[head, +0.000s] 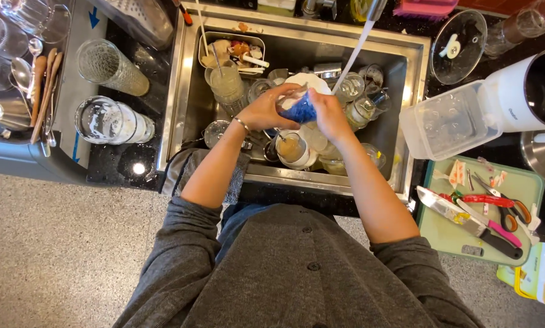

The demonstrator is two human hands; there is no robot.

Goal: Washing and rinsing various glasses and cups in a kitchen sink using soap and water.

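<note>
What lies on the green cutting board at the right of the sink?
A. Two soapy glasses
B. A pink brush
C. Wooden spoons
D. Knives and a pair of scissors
D: the green cutting board carries a large knife, a pink-handled knife and scissors with orange handles.

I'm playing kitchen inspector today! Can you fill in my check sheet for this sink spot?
Surface: steel sink in a dark counter.
Job's things: blue sponge pressed against a glass, under running water.
Clutter: sink piled with glasses and cups; two soapy glasses lying left; knife and scissors on a green board.
Hands: left hand and right hand both grip.
Cables: nothing seen.
Surroundings: speckled floor.
</note>
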